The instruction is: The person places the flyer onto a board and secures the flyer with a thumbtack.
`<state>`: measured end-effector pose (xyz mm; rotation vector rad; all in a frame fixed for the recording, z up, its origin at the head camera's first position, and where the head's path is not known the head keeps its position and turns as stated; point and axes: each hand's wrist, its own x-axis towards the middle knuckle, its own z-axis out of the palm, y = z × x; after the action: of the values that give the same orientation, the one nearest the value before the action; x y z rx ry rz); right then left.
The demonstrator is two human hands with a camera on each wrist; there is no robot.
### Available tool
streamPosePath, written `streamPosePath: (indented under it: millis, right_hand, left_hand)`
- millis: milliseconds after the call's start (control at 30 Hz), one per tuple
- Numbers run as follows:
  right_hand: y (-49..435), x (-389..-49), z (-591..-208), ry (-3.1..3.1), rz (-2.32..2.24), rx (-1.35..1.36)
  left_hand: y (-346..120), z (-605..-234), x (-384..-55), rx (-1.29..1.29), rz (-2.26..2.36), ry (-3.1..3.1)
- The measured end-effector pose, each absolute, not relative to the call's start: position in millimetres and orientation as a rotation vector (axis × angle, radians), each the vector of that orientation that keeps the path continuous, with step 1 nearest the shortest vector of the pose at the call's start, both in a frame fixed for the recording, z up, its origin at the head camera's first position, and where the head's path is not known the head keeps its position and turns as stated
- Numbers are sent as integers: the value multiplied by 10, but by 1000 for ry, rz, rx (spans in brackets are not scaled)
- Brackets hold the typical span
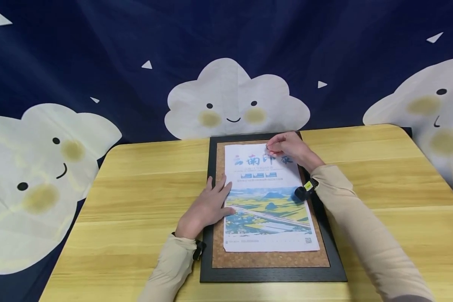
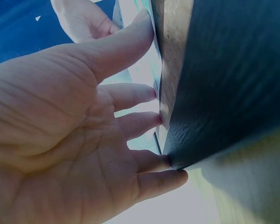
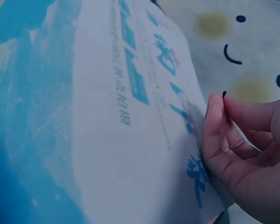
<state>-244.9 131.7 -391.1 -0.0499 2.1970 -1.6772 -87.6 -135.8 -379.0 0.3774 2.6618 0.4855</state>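
A printed poster (image 1: 264, 180) with blue lettering and a yellow-blue landscape lies on a cork board (image 1: 272, 260) with a black frame (image 1: 273, 274). My left hand (image 1: 207, 205) rests along the poster's left edge with fingers spread; in the left wrist view, its thumb and fingertips (image 2: 149, 92) touch the sheet and the frame side. At the poster's top edge, my right hand (image 1: 288, 147) pinches a small dark object (image 3: 224, 94) between thumb and forefinger. Only its dark tip shows; I cannot tell its kind.
The board lies on a light wooden table (image 1: 143, 201), its far end close to the table's back edge. Behind hangs a dark blue cloth (image 1: 249, 29) with smiling white clouds. A small black device (image 1: 303, 193) on the right wrist overlaps the poster.
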Motion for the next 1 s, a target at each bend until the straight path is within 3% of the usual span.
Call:
streamPosePath:
  millis: [1000]
  right_hand:
    - [1133,-2551,-4015,2383,-1423,109]
  left_hand:
    - [-1344,-3824,-880,377,484,2663]
